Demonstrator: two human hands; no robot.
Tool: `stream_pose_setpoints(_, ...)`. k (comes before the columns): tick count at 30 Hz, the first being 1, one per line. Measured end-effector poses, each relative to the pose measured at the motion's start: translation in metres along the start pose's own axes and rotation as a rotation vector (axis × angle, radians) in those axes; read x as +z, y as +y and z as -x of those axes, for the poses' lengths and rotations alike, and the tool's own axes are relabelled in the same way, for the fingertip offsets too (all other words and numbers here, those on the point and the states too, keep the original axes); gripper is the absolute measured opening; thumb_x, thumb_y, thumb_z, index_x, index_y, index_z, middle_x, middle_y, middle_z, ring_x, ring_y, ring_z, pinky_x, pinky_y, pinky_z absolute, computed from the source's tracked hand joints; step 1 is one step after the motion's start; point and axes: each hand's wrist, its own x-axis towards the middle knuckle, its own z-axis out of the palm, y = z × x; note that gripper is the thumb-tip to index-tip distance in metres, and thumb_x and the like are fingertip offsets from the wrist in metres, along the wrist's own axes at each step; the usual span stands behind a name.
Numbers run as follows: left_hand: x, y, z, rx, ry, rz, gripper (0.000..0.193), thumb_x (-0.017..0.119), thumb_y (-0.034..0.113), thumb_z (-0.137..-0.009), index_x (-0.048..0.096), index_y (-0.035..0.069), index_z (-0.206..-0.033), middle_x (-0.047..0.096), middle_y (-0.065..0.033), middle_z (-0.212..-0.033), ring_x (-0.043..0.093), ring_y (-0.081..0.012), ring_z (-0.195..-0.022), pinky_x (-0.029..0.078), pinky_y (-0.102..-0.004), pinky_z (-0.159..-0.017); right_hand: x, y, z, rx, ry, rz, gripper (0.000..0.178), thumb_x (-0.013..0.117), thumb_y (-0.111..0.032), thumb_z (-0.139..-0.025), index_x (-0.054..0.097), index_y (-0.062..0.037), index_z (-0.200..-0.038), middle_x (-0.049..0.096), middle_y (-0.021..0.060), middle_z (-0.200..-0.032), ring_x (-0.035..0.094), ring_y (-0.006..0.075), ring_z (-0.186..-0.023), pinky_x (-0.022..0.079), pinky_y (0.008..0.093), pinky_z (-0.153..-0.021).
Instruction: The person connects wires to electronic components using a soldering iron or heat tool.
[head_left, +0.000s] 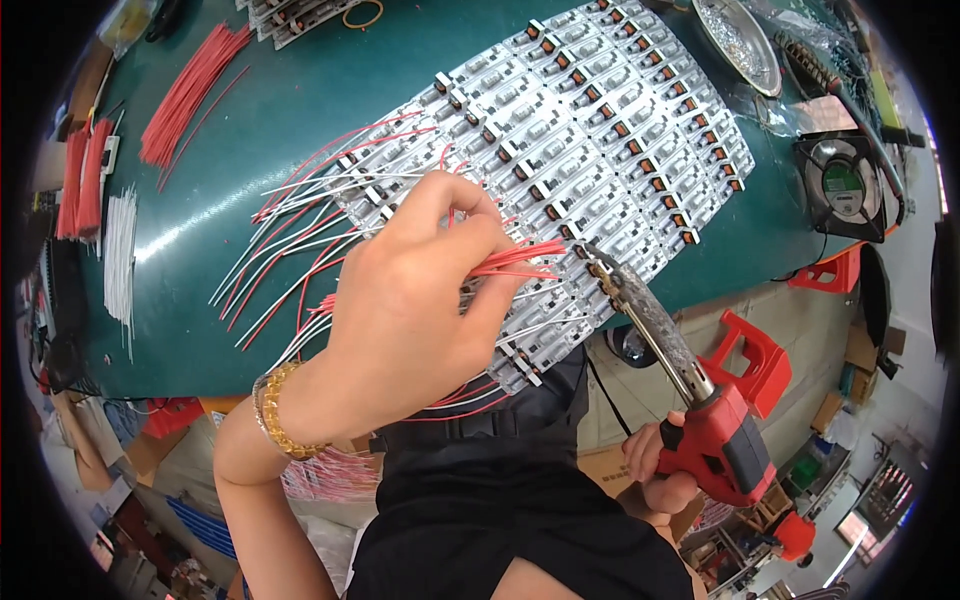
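Observation:
My left hand (pixel 415 290) is closed around a small bundle of red wires (pixel 515 258), their ends poking out past the thumb and fingers over the board panel. In my right hand (pixel 660 470) is a red and black soldering gun (pixel 715 445); its long dark tip reaches up to the panel, close to the wire ends. The panel of white circuit boards (pixel 590 150) carries rows of small black and copper-coloured parts. Red and white wires (pixel 300 225) fan out from its left side, partly hidden behind my left hand.
Red wire bundles (pixel 190 95) and a white wire bundle (pixel 120 260) lie on the green table (pixel 250 150) at left. At far right are a metal dish (pixel 738 45), a coiled holder (pixel 805 60) and a small black fan (pixel 842 187). A red stool (pixel 745 360) stands below.

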Motion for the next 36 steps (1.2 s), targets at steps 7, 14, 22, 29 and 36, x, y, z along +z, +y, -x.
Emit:
stream_pose_setpoints(7,0.02,-0.006,0.004,0.108,0.14,-0.121,0.009,0.07,0.003,-0.076,0.062,0.0,-0.078,0.06,-0.0068,-0.095,0.062,-0.0251,-0.057,0.047,-0.0355,-0.049,0.008,-0.012,-0.005,-0.062,-0.012,0.26,0.093,0.061,-0.072,-0.081,0.045,0.0034,-0.134,0.043,-0.0055,-0.051,0.045,0.0113,-0.043,0.039,0.0267,-0.047)
stream_pose_setpoints(14,0.022,-0.004,0.003,0.073,0.107,-0.148,0.01,0.071,0.0,-0.073,0.064,0.0,-0.08,0.061,-0.0073,-0.095,0.063,-0.0231,-0.062,0.049,-0.0332,-0.054,0.027,-0.014,-0.01,0.062,0.157,0.591,0.038,0.066,-0.046,-0.082,0.06,-0.0099,-0.072,0.06,0.0065,-0.072,0.054,0.025,-0.058,0.04,0.0326,-0.054)
stream_pose_setpoints(22,0.023,-0.005,0.003,0.101,0.126,-0.168,0.008,0.069,0.003,-0.074,0.061,0.001,-0.077,0.059,-0.0063,-0.093,0.061,-0.0251,-0.054,0.046,-0.0366,-0.047,0.02,-0.024,-0.004,0.124,0.069,0.591,0.072,0.064,-0.078,-0.072,0.06,-0.007,-0.076,0.057,0.0039,-0.072,0.055,0.0211,-0.061,0.041,0.0319,-0.055)
stream_pose_setpoints(29,0.023,-0.001,0.005,0.082,0.113,-0.18,0.013,0.074,0.0,-0.073,0.066,0.0,-0.082,0.062,-0.0078,-0.095,0.063,-0.0219,-0.064,0.05,-0.0307,-0.056,0.007,-0.009,0.008,0.149,0.141,0.318,0.078,0.062,-0.083,-0.071,0.061,-0.0061,-0.084,0.057,0.0038,-0.08,0.056,0.0179,-0.07,0.042,0.0309,-0.062)
stream_pose_setpoints(36,0.008,-0.003,0.001,0.116,0.019,-0.112,0.015,0.076,0.003,-0.074,0.069,0.002,-0.087,0.06,-0.0073,-0.09,0.062,-0.0227,-0.067,0.049,-0.0315,-0.058,0.045,-0.025,-0.028,-0.019,0.013,0.212,0.091,0.06,-0.071,-0.083,0.044,0.0031,-0.134,0.042,-0.0053,-0.05,0.044,0.0101,-0.042,0.038,0.0252,-0.047)
